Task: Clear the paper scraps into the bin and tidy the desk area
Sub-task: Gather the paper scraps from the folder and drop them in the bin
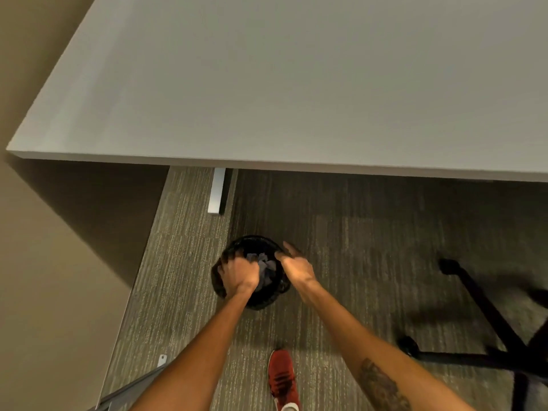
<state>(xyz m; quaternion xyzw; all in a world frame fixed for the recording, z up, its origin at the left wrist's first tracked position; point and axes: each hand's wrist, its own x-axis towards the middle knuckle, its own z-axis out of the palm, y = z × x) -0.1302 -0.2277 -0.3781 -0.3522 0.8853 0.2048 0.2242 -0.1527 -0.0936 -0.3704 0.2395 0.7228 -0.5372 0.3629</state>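
A small round black mesh bin [261,301] stands on the carpet below the desk's front edge. Crumpled grey paper scraps [265,269] lie inside it. My left hand [240,272] reaches over the bin's left rim, fingers curled down into the bin near the scraps; whether it grips any is hidden. Over the right rim hovers my right hand [295,262], fingers spread, nothing in it. The grey desk top [296,84] fills the upper view and shows no scraps.
A white desk leg [217,191] stands behind the bin. A black office chair base with casters [474,327] spreads at the right. My red shoe [283,378] is on the carpet in front. A beige wall runs along the left.
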